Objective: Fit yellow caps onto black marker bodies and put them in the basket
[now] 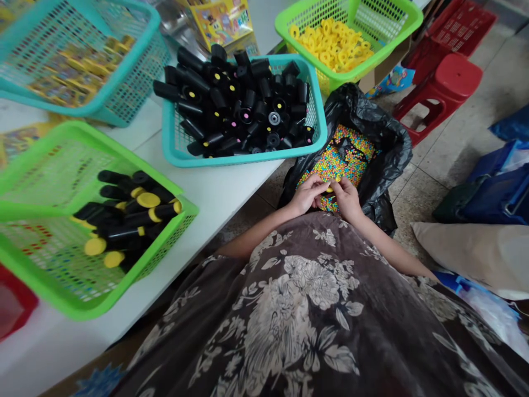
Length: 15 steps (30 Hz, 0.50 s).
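Note:
My left hand (306, 195) and my right hand (347, 199) meet over a black plastic bag (392, 132) of small multicoloured beads (351, 140). Between their fingertips, both hands pinch a small round yellow plastic piece (330, 188); the fingers partly cover it. Some beads show below and between the hands. To the left, on the table, a turquoise basket (248, 160) holds many black plastic tubes (219, 99), some with yellow or pink dots at their ends.
A green basket (99, 309) on the white table (223, 187) holds black tubes with yellow caps (132, 220). Yellow rings (334, 47) fill another green basket (351, 71). A turquoise basket (124, 99) holds yellow printed pieces. A red stool (448, 88) and blue bins (496, 182) stand right.

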Tool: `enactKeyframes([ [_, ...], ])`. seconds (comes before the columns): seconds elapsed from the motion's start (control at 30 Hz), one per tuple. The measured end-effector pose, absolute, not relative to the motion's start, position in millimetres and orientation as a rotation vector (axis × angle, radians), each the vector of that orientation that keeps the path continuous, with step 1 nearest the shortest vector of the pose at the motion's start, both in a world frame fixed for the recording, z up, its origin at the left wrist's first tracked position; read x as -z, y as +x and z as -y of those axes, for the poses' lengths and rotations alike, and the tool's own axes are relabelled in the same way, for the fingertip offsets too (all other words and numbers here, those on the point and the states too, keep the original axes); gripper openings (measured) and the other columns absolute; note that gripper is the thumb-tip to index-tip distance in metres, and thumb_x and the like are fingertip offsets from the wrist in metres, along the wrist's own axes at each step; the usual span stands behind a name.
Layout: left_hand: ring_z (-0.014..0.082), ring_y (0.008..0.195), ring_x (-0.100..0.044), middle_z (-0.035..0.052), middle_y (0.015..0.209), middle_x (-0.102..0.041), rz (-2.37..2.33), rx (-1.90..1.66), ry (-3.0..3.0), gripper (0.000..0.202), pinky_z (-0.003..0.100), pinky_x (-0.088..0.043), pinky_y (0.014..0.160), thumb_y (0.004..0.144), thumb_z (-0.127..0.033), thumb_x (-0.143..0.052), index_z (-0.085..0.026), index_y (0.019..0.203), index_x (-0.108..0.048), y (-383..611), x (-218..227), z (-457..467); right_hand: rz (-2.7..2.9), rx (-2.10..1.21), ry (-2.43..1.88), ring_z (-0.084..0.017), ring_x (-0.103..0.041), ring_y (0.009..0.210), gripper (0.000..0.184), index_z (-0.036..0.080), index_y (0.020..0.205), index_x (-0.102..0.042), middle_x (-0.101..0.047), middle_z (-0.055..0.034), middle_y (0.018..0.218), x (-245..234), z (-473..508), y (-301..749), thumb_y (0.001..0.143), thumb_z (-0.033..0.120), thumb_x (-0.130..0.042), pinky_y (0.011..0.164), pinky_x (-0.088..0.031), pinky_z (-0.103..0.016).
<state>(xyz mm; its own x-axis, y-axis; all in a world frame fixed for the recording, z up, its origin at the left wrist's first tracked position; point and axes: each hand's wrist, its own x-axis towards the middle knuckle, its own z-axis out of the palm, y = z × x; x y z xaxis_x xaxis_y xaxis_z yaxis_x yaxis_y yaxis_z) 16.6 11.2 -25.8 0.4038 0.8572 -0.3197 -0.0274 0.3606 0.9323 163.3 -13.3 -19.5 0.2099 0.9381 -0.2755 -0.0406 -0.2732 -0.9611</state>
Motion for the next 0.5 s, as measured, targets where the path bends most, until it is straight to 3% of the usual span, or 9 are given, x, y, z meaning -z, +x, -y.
enactKeyframes([
  [0.17, 0.0101, 0.048, -0.056, -0.0054, 0.068, -0.058, -0.956, -0.712, 1.023, 0.050, 0.022, -0.038, 0.043, 0.086, -0.067, -0.076, -0.022, 0.092, -0.055, 18, 26, -11, 0.856, -1.310, -1.507, -0.014, -0.055, 0.049, 0.059, 0.027, 0.076, -0.056, -0.056, 0.0061, 0.058, 17, 14, 163, 0.065, 0.081, -0.078, 0.046, -0.036, -0.029],
  [0.37, 0.0112, 0.069, -0.060, -0.0038, 0.079, -0.063, -0.919, -0.867, 1.202, 0.059, 0.023, -0.048, 0.062, 0.064, -0.058, -0.097, -0.020, 0.091, -0.060, 20, 29, -9, 0.835, -1.330, -1.436, -0.012, -0.051, 0.049, 0.055, 0.026, 0.075, -0.061, -0.058, 0.0060, 0.061, 8, 17, 163, 0.064, 0.076, -0.083, 0.044, -0.039, -0.028],
  [0.5, 0.0119, 0.072, -0.059, -0.0027, 0.080, -0.064, -0.943, -0.892, 1.238, 0.052, 0.025, -0.048, 0.067, 0.068, -0.054, -0.094, -0.019, 0.088, -0.061, 20, 34, -8, 0.765, -1.434, -1.428, -0.016, -0.057, 0.048, 0.051, 0.026, 0.075, -0.064, -0.060, 0.0042, 0.058, 7, 17, 161, 0.065, 0.072, -0.084, 0.042, -0.041, -0.030],
])
